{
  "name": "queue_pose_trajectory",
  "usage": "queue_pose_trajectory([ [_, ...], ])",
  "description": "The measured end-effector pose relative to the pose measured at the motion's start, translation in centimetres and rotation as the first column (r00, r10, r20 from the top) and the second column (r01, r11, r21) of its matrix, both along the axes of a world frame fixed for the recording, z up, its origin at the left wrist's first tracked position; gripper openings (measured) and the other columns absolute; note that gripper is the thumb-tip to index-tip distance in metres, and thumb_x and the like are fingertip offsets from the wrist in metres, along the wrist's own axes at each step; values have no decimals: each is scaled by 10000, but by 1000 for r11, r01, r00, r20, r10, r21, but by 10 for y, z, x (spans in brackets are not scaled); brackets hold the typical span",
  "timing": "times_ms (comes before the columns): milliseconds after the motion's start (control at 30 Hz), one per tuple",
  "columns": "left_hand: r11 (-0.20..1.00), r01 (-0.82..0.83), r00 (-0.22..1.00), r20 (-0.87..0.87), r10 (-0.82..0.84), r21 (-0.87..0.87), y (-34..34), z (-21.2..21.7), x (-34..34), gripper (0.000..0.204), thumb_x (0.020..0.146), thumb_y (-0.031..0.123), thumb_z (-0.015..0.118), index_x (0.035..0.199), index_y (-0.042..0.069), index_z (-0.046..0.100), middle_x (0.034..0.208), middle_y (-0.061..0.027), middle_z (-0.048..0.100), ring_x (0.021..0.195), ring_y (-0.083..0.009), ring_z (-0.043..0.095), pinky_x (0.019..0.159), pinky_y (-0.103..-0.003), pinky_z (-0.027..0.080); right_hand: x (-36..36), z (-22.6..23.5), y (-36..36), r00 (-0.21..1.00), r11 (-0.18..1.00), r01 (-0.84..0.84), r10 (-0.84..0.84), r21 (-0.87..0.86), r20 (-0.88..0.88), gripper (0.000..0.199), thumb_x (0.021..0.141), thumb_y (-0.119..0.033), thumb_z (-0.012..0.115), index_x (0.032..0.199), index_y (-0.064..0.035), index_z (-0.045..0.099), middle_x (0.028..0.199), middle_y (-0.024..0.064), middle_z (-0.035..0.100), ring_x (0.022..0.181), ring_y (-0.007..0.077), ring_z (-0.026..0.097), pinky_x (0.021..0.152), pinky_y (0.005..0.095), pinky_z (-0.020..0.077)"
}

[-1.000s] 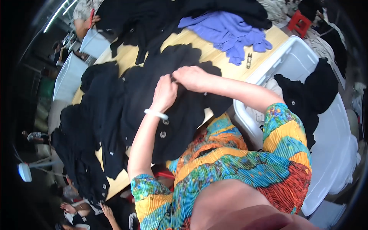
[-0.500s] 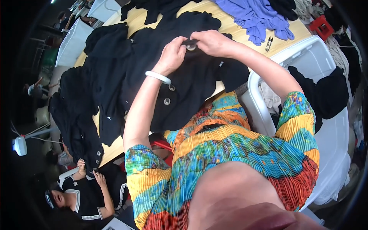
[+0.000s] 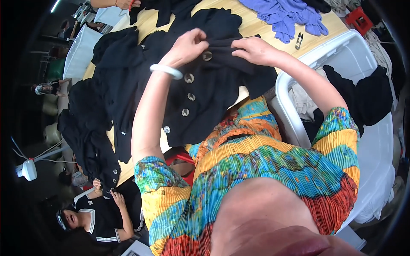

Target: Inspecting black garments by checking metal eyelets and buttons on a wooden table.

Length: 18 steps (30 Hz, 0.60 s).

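Note:
A black buttoned cardigan lies spread on the wooden table in front of me, a row of large round buttons running down its edge. My left hand, with a white bangle on the wrist, has its fingers closed on the cardigan near the top of that row. On the other side of the uppermost visible button, my right hand pinches the cloth between thumb and fingers. The fabric is drawn into folds between both hands. Exactly what lies under the left fingertips is hidden.
Thread snips lie on the table near a purple garment. A white plastic bin with dark clothes stands at my right. More black garments heap to the left, where a co-worker's hands hold one. Another person's hand is at the far edge.
My hands have moved apart from their close grip at the button, the left shifting left and the right rightward. The button row now shows more fully. Another person's hand has appeared at the far edge.

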<state>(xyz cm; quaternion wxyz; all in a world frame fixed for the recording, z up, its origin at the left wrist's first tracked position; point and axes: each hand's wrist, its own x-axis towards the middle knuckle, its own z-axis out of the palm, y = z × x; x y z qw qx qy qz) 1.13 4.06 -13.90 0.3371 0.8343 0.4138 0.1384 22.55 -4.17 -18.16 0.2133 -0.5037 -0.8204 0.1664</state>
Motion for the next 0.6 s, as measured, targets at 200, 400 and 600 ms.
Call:
queue_pose_trajectory([
  [200,831,269,858,-512,23,488,-6,-7,57,403,707,350,655,1004,83,606,1033,-193,549,967,-338,551,825,-400,462,-13,-11,-9,986,989,111,-121,93,114,178,835,-219,517,899,-52,506,807,164,584,789,355,579,669,443,473],
  [400,849,255,862,-507,17,463,-8,-27,52,337,755,296,624,1034,109,605,1017,-181,548,953,-338,550,807,-395,470,-11,-18,-11,992,988,121,-116,97,-52,179,761,-40,471,934,-6,500,888,197,548,840,378,548,731,433,456],
  [600,991,-137,977,168,133,7,12,-28,40,267,799,277,589,890,32,640,759,-104,615,678,-199,576,652,-295,450,-12,-7,11,959,940,196,-125,279,-254,173,749,-23,481,922,-22,494,866,165,540,840,362,542,727,406,449],
])
